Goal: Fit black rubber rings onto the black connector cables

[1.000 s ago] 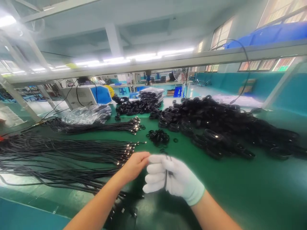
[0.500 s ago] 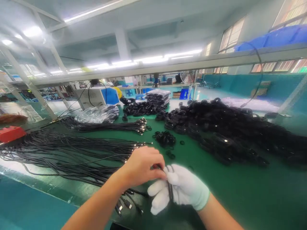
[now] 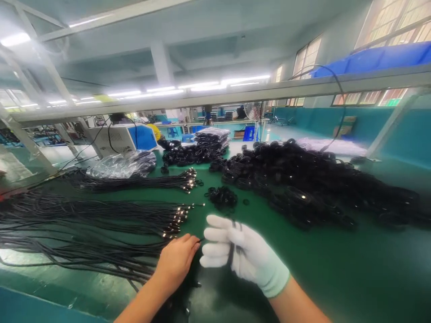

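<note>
My left hand (image 3: 178,262), bare, is closed at the free ends of the nearest black cables (image 3: 101,255). A dark cable tip pokes out past its fingertips, just short of the glove. My right hand (image 3: 247,251) wears a white glove, palm turned up and to the left, the thumb bent over the fingers. Thin black bands (image 3: 232,253) lie across its palm and around a finger, pinched under the thumb. Ahead of the glove sits a small pile of black rings (image 3: 222,197). A second row of cables (image 3: 128,215) with shiny metal plugs lies beyond my left hand.
A large heap of black coiled cables (image 3: 303,184) spreads across the right of the green mat (image 3: 303,264). A third cable bundle (image 3: 141,183), a clear plastic bag (image 3: 124,163) and a blue-and-white machine (image 3: 124,137) stand farther back. A shelf beam (image 3: 202,102) crosses above.
My left hand has drawn away from the right glove, down and left to the cable ends. The gloved fingers have risen and straightened somewhat. The whole view has shifted to the right.
</note>
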### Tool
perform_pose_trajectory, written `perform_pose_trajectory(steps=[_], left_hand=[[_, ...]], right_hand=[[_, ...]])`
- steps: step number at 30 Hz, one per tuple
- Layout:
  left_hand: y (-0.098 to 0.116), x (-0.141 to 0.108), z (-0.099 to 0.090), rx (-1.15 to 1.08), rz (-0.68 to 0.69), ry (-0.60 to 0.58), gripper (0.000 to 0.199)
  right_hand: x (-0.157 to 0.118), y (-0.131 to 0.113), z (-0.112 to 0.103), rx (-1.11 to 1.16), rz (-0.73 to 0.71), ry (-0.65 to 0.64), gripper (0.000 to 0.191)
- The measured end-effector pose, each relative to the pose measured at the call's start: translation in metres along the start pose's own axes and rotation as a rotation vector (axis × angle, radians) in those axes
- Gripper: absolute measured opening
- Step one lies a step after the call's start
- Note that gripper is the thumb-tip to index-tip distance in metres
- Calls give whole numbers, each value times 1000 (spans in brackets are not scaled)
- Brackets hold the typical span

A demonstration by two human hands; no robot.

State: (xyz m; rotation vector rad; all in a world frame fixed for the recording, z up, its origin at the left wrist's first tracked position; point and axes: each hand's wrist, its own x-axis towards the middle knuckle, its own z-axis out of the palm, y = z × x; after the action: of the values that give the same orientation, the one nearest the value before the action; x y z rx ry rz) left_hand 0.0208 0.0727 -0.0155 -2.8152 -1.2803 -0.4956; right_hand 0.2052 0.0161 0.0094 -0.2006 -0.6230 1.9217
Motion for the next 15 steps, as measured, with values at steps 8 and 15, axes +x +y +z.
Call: perform_pose_trajectory(steps=[8,15], left_hand=[[46,-33,-23,6,187,-12,18],[6,22,-59,-561,212,-146,11]], right_hand=[[2,11,-10,-236,-47,231,37],[-3,32,-13,-116,313,-89,39]])
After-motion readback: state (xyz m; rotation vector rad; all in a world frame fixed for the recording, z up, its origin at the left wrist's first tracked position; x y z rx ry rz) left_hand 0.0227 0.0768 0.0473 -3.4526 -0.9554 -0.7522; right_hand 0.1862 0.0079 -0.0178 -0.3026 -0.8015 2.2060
